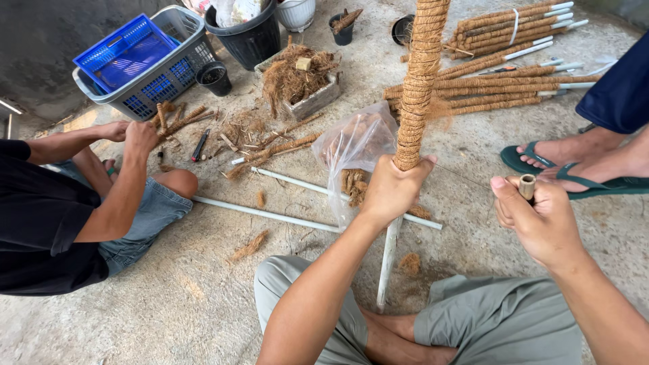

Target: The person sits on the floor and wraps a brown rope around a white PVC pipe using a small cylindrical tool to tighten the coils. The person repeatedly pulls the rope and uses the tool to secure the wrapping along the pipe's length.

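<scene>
My left hand [392, 189] grips an upright white pipe wrapped in brown coir fibre [417, 81], at the lower end of the wrapping. The bare white part of the pipe [388, 260] runs down to the floor between my legs. My right hand [537, 220] is closed on a small wooden spool [526, 186], and a thin thread runs from it toward the pole. A clear plastic bag [351, 152] with fibre in it lies just behind my left hand.
A person in a black shirt [40, 223] sits at the left, hands near fibre sticks. Another person's sandalled feet [574, 159] are at the right. Finished coir poles [500, 61], white pipes [270, 215], a grey basket with blue crate [145, 61], black pots and a box of fibre [301, 81] lie around.
</scene>
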